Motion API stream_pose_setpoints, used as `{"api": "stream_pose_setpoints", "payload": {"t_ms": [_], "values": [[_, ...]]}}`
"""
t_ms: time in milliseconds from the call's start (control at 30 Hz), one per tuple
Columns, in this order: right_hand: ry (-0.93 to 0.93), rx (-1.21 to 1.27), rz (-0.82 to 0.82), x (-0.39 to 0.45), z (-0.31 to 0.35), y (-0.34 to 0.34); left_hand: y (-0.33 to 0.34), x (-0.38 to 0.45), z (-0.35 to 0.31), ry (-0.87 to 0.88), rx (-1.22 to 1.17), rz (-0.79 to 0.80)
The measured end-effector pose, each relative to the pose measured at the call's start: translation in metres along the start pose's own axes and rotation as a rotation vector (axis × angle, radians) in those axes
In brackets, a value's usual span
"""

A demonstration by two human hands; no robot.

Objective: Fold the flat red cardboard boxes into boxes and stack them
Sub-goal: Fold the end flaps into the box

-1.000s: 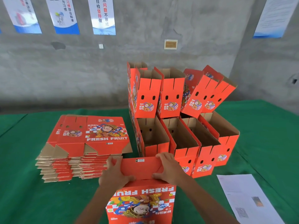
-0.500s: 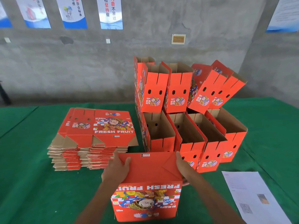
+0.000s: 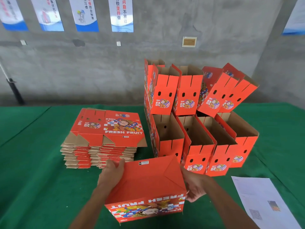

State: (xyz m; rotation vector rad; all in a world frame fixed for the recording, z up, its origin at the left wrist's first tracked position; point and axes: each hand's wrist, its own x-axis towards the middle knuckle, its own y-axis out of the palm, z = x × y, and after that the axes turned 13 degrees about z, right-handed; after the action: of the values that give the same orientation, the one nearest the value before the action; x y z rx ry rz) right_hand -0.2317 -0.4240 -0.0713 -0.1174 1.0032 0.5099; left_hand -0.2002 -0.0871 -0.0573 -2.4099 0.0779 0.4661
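Observation:
I hold a red "FRESH FRUIT" cardboard box [image 3: 146,184] upside down at the near middle, its closed bottom facing up. My left hand [image 3: 111,174] grips its left side and my right hand [image 3: 195,187] grips its right side. A pile of flat red boxes [image 3: 105,139] lies on the table to the left. Behind the held box stands a stack of folded boxes: a lower row of open-topped ones [image 3: 203,146] and an upper row [image 3: 189,91], the rightmost ones tilted.
The green table cloth [image 3: 33,171] covers the table. A white printed sheet [image 3: 262,200] lies at the near right. A grey concrete wall with posters [image 3: 122,14] rises behind the table.
The bottom flaps of the held box have been pressed shut and flat. My hands slid from the top flaps out to the box's two sides, and the box tilted a little.

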Motion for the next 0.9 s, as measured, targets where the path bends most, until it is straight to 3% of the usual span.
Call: {"api": "stream_pose_setpoints", "payload": {"t_ms": [267, 433, 600, 700, 833, 900], "values": [[-0.355, -0.195, -0.041, -0.028, 0.045, 0.036, -0.067, -0.026, 0.030, 0.063, -0.054, -0.079], [-0.595, -0.347, -0.152, -0.065, 0.088, 0.076, -0.114, -0.054, 0.017, 0.163, -0.177, -0.096], [-0.960, -0.626, -0.228, -0.112, 0.111, 0.102, -0.130, -0.077, -0.018, 0.354, -0.289, -0.013], [-1.019, -0.928, -0.606, -0.122, 0.120, 0.115, -0.114, -0.072, -0.053, 0.492, -0.508, 0.112], [-0.965, -1.345, -1.185, -0.103, 0.123, 0.108, -0.070, -0.054, -0.113, 0.651, -0.491, 0.218], [-0.935, -1.359, -1.316, -0.089, 0.122, 0.090, -0.049, -0.043, -0.142, 0.673, -0.531, 0.239]]}}
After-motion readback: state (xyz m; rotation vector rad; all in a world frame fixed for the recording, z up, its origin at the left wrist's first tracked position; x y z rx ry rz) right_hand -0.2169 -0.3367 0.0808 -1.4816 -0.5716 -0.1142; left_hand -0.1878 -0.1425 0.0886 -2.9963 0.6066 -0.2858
